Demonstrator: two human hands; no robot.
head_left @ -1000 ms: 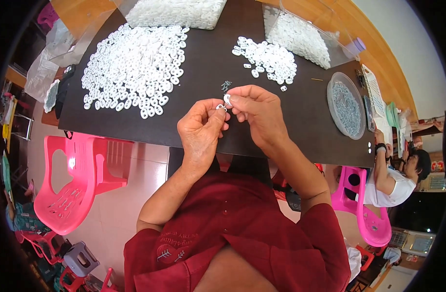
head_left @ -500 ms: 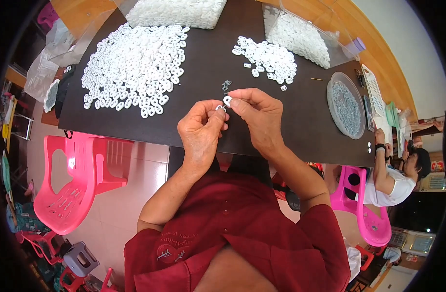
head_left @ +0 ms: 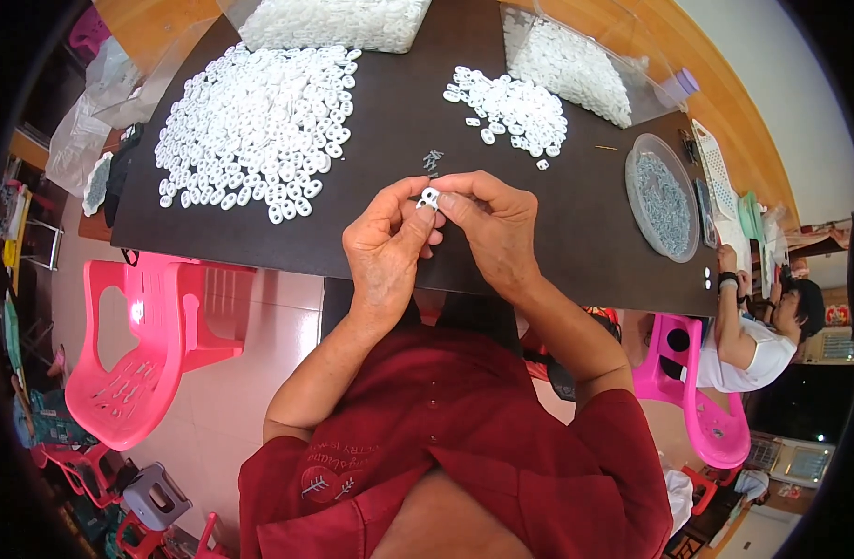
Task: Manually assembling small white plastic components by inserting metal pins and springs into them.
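Above the table's near edge, my two hands meet fingertip to fingertip. My left hand (head_left: 382,250) pinches a small white plastic piece, mostly hidden by its thumb and fingers. Between thumb and index finger, my right hand (head_left: 494,231) grips a white oval piece with two holes (head_left: 430,197), pressed against the left hand's piece. How the two pieces fit together is hidden by the fingertips. Just beyond my fingers lies a little group of grey screws (head_left: 433,160). A wide heap of white two-hole pieces (head_left: 259,121) spreads at left; a smaller heap of white pieces (head_left: 515,107) lies at far right.
A round clear dish (head_left: 635,200) of grey screws stands on the right of the dark table (head_left: 576,252). Clear boxes of white pieces line the far side, one with a clear wall (head_left: 652,104). Pink chairs flank me, and another person (head_left: 753,349) sits at right.
My right hand has moved slightly left, bringing its white piece against the one in my left hand. The thin gap between them has closed.
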